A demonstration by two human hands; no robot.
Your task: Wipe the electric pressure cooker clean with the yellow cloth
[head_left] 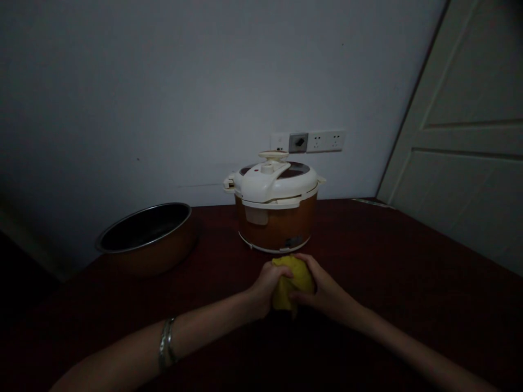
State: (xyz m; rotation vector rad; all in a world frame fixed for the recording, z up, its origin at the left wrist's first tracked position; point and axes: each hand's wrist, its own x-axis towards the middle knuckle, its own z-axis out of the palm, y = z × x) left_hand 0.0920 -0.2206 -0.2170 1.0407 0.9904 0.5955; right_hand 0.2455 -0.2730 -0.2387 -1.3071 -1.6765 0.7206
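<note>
Between my hands is a crumpled yellow cloth (pixel 300 276), bunched up in front of the pressure cooker. My left hand (pixel 265 286) is closed on its left side, the thumb lying over the top. From the right, my right hand (pixel 321 286) grips the same cloth with fingers curled round it. Just behind stands the pressure cooker (pixel 275 223), orange-brown below, with a cream lid seated on it and a knob on top. The dim light hides the cloth's underside and some fingertips.
A wide orange-brown pot (pixel 159 256) with a dark inside stands at the left. All of this is on a dark red table (pixel 359 234) against a pale wall. Wall sockets (pixel 326 141) sit behind the cooker; a panelled door (pixel 461 152) is at the right.
</note>
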